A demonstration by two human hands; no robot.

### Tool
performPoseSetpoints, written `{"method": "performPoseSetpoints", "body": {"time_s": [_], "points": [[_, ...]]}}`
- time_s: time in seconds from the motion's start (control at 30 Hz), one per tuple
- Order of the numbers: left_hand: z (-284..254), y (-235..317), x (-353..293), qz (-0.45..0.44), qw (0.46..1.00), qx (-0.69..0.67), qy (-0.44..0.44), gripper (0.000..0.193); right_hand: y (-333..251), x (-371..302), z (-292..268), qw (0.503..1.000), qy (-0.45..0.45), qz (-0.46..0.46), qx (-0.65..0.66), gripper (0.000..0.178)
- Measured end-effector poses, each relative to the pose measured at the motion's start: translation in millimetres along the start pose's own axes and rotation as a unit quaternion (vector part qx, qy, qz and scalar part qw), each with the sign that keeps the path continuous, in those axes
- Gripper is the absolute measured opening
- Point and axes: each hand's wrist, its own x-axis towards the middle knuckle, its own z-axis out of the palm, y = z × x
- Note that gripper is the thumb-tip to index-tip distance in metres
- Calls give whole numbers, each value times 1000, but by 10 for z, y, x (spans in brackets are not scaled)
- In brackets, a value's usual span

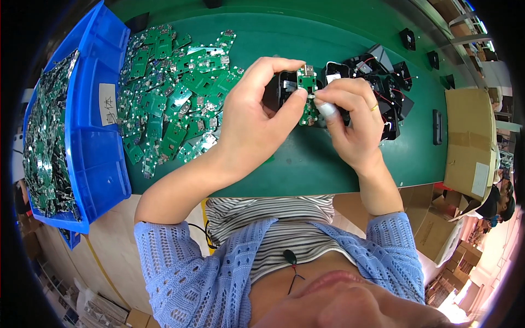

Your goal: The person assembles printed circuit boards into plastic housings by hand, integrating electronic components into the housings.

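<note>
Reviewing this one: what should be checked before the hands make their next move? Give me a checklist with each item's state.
1. Left hand steadying the green circuit board: ok, thumb and index finger are at it.
2. Right hand at the same board: ok, fingertips are over its right side.
3. Small part between the right fingertips identified: cannot tell, the fingers hide most of it.
4. Board separate from the black casing next to it: cannot tell, contact is hidden.
5. Loose boards stacked neatly: not ok, they lie jumbled left of the hands.
6. Blue bin upright: cannot tell, it looks tilted, but fisheye bends edges.
</note>
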Motion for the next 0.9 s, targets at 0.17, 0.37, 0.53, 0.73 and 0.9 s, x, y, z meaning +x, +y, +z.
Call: {"method": "performPoseSetpoints", "body": {"time_s": [0.17,0.37,0.53,0.73,0.9], "points": [[-8,15,-7,8,999,33,9,25,15,-13,14,1000,3,-18,8,28],[-12,-10,-11,0,1000,24,5,25,25,-25,33,1000,-10,-5,27,26],[-21,-70,15,54,998,43,8,25,44,-35,57,997,-11,29,77,25],[-14,-110,32,114,986,118,22,25,103,-69,148,999,-9,12,51,27],[-29,-116,88,166,976,134,51,26,98,-102,156,990,23,92,101,49]]}}
